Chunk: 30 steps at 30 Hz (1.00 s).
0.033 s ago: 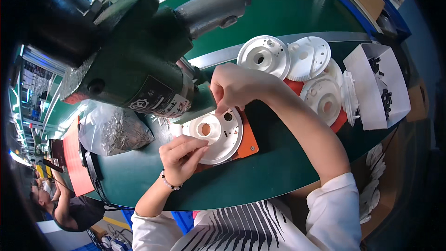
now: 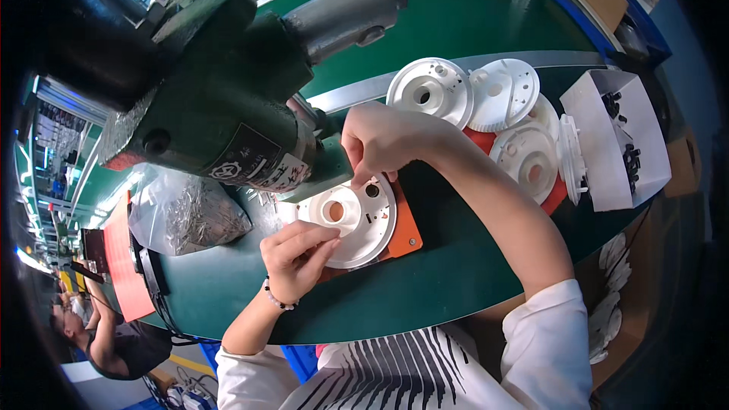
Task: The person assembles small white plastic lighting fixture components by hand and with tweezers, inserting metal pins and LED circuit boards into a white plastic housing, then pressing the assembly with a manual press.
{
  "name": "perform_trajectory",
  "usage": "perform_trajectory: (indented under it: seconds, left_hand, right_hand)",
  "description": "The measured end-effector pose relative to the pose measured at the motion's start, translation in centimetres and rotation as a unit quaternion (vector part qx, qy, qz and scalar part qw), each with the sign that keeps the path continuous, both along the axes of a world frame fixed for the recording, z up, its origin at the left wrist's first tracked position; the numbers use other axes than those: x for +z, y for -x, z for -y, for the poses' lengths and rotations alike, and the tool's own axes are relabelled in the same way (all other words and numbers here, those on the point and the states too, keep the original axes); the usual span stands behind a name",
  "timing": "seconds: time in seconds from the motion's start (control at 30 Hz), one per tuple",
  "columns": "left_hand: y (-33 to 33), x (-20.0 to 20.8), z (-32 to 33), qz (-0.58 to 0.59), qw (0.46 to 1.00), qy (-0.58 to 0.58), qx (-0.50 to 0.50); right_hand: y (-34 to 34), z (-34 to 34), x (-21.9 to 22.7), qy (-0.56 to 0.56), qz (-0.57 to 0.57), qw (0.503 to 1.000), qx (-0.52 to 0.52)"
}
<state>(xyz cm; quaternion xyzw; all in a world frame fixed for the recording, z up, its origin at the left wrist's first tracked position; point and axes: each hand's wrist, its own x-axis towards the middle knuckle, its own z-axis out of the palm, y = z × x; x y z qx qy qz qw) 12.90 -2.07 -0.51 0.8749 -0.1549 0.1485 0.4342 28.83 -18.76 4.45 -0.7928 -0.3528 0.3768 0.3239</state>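
Observation:
A round white plastic disc [image 2: 368,239] with a raised central hub and small holes lies on an orange fixture plate [image 2: 408,237], under the head of a green press [image 2: 250,137]. My left hand [image 2: 296,258] is over the disc's near left side, thumb and fingers pinched together beside the hub; what is between them is hidden. At the disc's far side, my right hand [image 2: 380,140] bends down close against the press head. Its fingers are closed, with the tips at the disc, and anything they hold is too small to make out.
Several white discs [image 2: 430,95] are piled at the right on red-orange material. Beyond them stands a white box [image 2: 600,159] of small black parts. A clear bag of metal pins [image 2: 190,216] lies left of the press, near black cables [image 2: 156,281]. Another person [image 2: 114,342] is at far left.

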Motion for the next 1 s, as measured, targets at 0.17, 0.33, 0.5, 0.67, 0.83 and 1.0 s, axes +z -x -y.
perform_trajectory:
  seconds: [0.17,0.33,0.5,0.67,0.83,1.0]
  left_hand:
    - [0.0,-0.3,0.1,0.014,1.000,0.002,0.008]
    - [0.1,-0.2,0.1,-0.002,1.000,0.000,0.011]
    - [0.0,-0.5,0.0,0.036,0.999,0.008,0.004]
    - [0.2,-0.1,0.2,0.003,1.000,0.001,0.017]
    - [0.1,-0.2,0.1,0.007,1.000,0.004,0.017]
    - [-0.1,-0.4,0.2,0.041,0.999,0.006,0.010]
  right_hand:
    - [0.0,-0.2,-0.1,-0.018,-0.011,1.000,-0.013]
    - [0.1,-0.1,-1.9,-0.116,0.086,0.988,0.049]
    - [0.9,0.8,-1.6,-0.146,0.140,0.977,0.060]
    - [1.0,0.3,-3.0,-0.211,0.176,0.959,0.070]
    - [1.4,0.4,-2.5,-0.184,0.201,0.962,0.035]
    - [1.5,0.2,-2.3,-0.163,0.219,0.962,0.031]
